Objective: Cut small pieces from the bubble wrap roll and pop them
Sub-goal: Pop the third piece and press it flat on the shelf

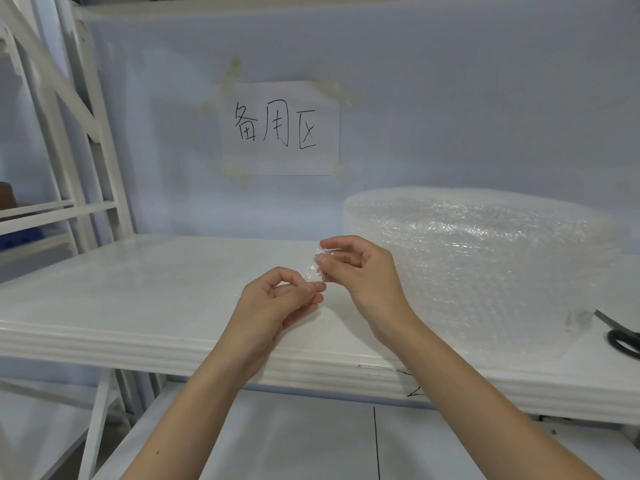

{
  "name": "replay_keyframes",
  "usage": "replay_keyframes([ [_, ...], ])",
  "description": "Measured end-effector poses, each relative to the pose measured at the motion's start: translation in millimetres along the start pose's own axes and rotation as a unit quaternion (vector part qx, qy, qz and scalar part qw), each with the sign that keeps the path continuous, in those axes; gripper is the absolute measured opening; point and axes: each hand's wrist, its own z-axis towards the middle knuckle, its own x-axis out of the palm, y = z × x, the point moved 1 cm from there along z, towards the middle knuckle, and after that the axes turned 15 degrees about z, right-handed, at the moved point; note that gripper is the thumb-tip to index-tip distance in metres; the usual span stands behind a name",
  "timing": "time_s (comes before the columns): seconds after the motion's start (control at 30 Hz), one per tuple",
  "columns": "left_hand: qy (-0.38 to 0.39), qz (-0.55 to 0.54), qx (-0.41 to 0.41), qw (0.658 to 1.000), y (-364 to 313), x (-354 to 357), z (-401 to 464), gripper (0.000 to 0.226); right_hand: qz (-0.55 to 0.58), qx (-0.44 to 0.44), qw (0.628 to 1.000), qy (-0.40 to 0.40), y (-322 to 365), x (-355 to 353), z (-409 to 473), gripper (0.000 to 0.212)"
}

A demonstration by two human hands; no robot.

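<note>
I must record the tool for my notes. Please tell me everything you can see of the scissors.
The scissors lie flat on the white shelf at the far right, partly cut off by the picture's edge. They have dark, seemingly plastic handle loops and grey metal blades that look closed, pointing up-left towards the bubble wrap roll. The blade tips lie beside the roll's loose edge. Neither hand touches them.
</note>
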Motion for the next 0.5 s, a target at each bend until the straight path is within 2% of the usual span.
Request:
replay_keyframes([
  [0.27,-0.040,-0.017,0.011,0.999,1,-6,1,0.014,0.001,-0.016,1.000,-0.010,-2,8,12,0.015],
  [0.43,-0.070,-0.007,0.020,0.997,-2,-15,2,0.005,-0.007,-0.028,1.000,0.000,-1,17,19,0.014],
  [0.5,-0.082,-0.008,0.024,0.996,-4,-20,4,0.015,-0.015,-0.031,0.999,0.004,-3,21,22,0.012],
])
